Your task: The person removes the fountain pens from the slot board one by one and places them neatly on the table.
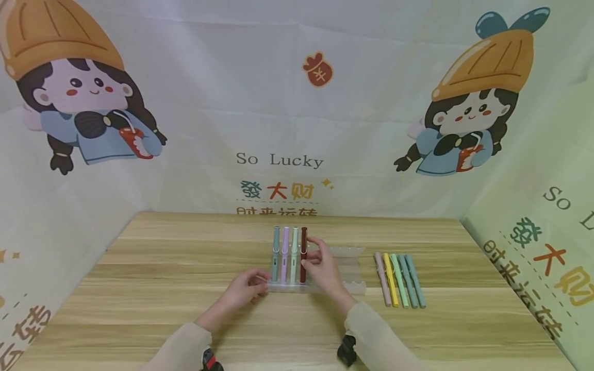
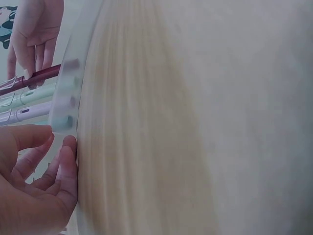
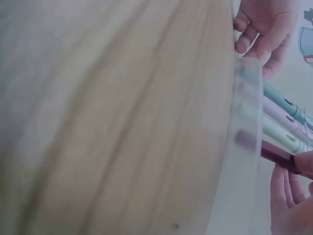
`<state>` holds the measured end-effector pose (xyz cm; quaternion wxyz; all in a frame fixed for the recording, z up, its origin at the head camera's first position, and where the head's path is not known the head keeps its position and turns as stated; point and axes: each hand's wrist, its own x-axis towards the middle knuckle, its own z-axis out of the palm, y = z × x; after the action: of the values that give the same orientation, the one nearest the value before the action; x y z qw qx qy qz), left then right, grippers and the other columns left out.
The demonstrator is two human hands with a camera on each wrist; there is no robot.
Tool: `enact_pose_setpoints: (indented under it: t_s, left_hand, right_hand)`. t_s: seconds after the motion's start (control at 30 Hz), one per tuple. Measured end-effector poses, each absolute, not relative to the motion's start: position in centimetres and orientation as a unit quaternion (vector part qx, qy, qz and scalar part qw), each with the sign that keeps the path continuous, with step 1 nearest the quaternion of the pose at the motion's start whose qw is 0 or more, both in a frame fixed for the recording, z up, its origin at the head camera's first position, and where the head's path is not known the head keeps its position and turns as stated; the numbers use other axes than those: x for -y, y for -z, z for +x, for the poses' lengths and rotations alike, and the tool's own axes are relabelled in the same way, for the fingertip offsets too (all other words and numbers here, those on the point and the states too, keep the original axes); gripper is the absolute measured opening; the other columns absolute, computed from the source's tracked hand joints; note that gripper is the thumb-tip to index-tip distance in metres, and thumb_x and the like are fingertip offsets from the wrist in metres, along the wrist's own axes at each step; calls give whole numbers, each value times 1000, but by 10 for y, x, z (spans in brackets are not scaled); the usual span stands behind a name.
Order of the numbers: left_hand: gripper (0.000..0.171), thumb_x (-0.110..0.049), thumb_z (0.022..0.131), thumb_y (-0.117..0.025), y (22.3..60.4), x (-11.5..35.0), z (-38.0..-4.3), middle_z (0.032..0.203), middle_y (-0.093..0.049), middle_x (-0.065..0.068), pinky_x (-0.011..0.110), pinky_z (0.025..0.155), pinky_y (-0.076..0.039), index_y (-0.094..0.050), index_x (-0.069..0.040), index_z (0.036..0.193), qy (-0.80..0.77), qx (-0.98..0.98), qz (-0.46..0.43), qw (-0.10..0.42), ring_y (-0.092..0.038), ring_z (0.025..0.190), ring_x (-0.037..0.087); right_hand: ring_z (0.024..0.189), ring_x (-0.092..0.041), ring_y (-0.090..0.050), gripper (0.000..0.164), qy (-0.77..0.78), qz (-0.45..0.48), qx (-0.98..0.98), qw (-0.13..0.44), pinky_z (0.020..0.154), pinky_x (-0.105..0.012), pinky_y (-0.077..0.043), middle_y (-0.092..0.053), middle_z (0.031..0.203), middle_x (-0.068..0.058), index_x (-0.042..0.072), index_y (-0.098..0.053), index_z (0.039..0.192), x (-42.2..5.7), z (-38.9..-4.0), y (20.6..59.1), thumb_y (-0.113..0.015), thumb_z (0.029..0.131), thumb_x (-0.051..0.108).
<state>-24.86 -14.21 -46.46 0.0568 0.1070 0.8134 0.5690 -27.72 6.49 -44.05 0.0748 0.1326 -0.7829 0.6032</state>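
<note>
A clear plastic pen rack (image 1: 356, 287) with notched rails lies on the table. Across its left part lie a blue-grey pen (image 1: 276, 265), a lilac pen (image 1: 285, 263), a pale mint pen (image 1: 294, 263) and a dark red pen (image 1: 304, 238), side by side. With thumb and fingers, my right hand (image 1: 326, 269) pinches the dark red pen, whose lower end is at the front rail. My left hand (image 1: 246, 286) holds the rack's front left corner between thumb and fingers. In the left wrist view, the pen ends show blurred through the frosted rail (image 2: 73, 54).
Right of the rack, several loose pens lie in a row: a mauve pen (image 1: 382, 281), a yellow pen (image 1: 391, 281), a green pen (image 1: 399, 281) and blue-grey ones (image 1: 415, 281). A printed cloth (image 1: 278, 113) hangs behind the wooden table (image 1: 185, 257) and along its sides.
</note>
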Motion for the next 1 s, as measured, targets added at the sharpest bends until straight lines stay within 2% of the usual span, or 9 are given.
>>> enact_pose_setpoints:
  t_s: [0.47, 0.7, 0.83, 1.0]
  left_hand:
    - [16, 4, 83, -54, 457, 140, -243, 78, -59, 13, 33, 54, -46, -54, 8, 99, -573, -811, 106, 55, -56, 69, 25]
    - [16, 2, 83, -54, 464, 141, -248, 78, -59, 12, 35, 53, -46, -54, 7, 99, -571, -812, 107, 55, -56, 70, 25]
    - [17, 2, 83, -55, 465, 141, -249, 79, -59, 12, 35, 53, -46, -54, 7, 99, -568, -814, 106, 55, -56, 69, 25]
    - [17, 1, 83, -55, 463, 142, -247, 79, -59, 12, 33, 53, -46, -54, 6, 100, -565, -816, 108, 55, -56, 69, 24]
  right_hand:
    - [88, -28, -56, 51, -623, 155, 760, 104, 78, -33, -45, -59, 91, -16, 6, -41, 125, -70, -271, 421, -58, 79, -6]
    - [85, -29, -57, 50, -633, 159, 750, 111, 75, -35, -46, -59, 90, -17, 5, -42, 124, -83, -270, 417, -58, 79, -7]
    - [85, -34, -55, 48, -634, 156, 748, 118, 71, -37, -47, -58, 90, -22, 0, -42, 123, -90, -260, 402, -57, 78, -10]
    - [85, -36, -54, 49, -631, 142, 753, 123, 70, -34, -47, -56, 91, -23, -1, -42, 123, -102, -256, 395, -56, 78, -12]
